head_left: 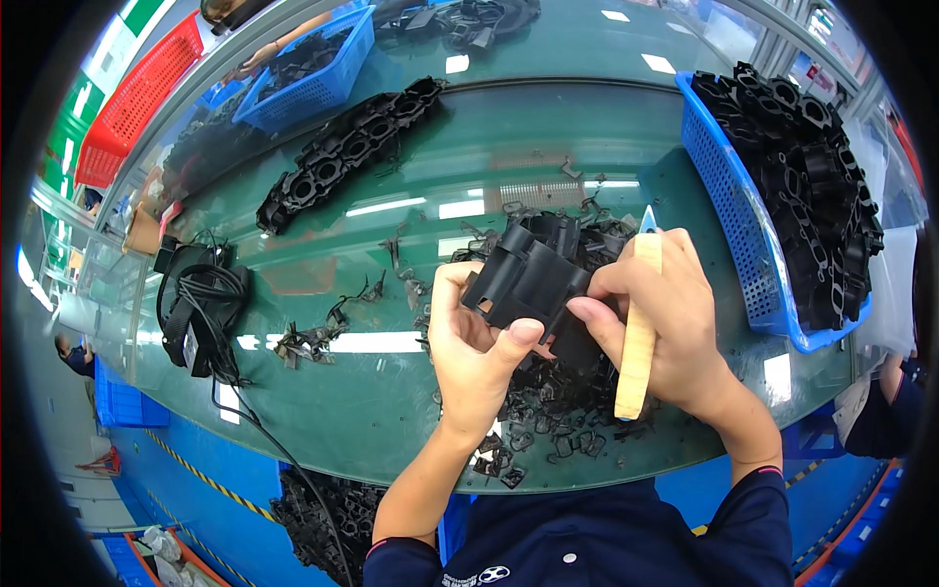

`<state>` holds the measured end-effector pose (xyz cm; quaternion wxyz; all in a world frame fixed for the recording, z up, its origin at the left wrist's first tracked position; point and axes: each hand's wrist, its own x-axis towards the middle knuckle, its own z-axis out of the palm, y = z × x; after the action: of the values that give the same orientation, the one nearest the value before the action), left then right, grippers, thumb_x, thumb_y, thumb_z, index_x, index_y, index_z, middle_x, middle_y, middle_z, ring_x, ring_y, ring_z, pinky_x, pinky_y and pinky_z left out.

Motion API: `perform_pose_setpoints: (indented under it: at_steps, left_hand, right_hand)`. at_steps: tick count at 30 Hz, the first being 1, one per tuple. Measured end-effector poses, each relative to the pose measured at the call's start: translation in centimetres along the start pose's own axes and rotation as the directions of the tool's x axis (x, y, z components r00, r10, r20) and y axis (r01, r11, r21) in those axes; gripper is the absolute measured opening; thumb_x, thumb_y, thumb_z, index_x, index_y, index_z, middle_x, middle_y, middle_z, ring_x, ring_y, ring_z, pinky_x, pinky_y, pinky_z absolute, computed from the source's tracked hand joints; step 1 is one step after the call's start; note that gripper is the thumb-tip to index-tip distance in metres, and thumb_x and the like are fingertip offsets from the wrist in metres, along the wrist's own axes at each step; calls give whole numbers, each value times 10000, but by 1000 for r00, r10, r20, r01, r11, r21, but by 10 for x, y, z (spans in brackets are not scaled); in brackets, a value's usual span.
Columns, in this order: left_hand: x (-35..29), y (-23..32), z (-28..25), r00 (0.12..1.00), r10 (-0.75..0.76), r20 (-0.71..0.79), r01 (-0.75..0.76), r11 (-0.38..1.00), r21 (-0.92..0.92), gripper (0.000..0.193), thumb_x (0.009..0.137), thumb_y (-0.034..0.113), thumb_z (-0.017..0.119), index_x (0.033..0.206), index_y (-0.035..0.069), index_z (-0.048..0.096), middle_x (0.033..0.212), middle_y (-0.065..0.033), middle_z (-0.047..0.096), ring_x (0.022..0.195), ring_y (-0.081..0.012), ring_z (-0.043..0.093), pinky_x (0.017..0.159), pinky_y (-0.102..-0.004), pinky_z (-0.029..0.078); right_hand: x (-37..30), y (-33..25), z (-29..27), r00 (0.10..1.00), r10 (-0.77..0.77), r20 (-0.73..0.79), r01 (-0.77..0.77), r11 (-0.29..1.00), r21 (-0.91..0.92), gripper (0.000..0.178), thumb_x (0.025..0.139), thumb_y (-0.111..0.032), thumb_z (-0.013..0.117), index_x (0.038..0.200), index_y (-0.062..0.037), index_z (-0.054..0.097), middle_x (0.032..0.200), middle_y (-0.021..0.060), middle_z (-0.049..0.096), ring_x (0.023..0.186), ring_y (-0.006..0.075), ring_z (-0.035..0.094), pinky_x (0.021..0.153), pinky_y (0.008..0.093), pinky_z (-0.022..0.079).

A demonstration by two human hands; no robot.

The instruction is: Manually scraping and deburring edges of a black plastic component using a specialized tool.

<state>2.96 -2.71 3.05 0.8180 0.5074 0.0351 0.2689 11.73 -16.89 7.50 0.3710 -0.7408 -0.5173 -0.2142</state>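
Note:
My left hand (474, 357) grips a black moulded plastic part (528, 279) from its left side, with the thumb along its lower edge. The part is held tilted, over the table. In my right hand (680, 323) is a knife (641, 342) with a handle wrapped in yellowish tape; its pointed blade sticks up past my fingers, away from me. The thumb and fingertips of that hand are at the part's right side; whether they touch it I cannot tell. Beneath and around both hands lies a heap of black plastic scraps (543, 426).
A blue basket (729, 196) full of black parts stands at the right. Long black moulded parts (347, 147) lie at the far left. A black strapped device with a coiled cable (201, 303) sits left. Behind are another blue basket (313, 93) and a person's hand (259, 59).

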Motion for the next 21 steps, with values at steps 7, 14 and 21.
perform_pose_setpoints:
  at_steps: [7,14,21]
  left_hand:
    - [-1,2,2,998,-55,-20,55,998,-10,561,754,275,752,1095,2,399,961,-116,560,784,-153,618,603,-278,565]
    - [-1,4,5,995,-45,-83,46,999,3,568,768,377,725,1074,3,426,935,-89,552,784,-122,596,637,-266,549]
    - [0,2,4,992,-46,-115,48,999,14,566,794,385,691,1090,-17,424,972,-117,538,788,-151,607,598,-282,565]
  right_hand:
    - [-5,7,5,971,239,-4,-221,902,372,76,779,-5,620,764,-13,546,658,56,522,577,174,478,537,285,381]
    - [-1,11,-3,919,392,-50,-293,760,580,70,855,-20,544,813,30,570,751,64,590,685,106,552,636,224,441]
    - [-1,14,9,935,347,-78,-245,787,566,107,805,68,544,889,18,588,940,133,646,889,171,608,794,274,469]
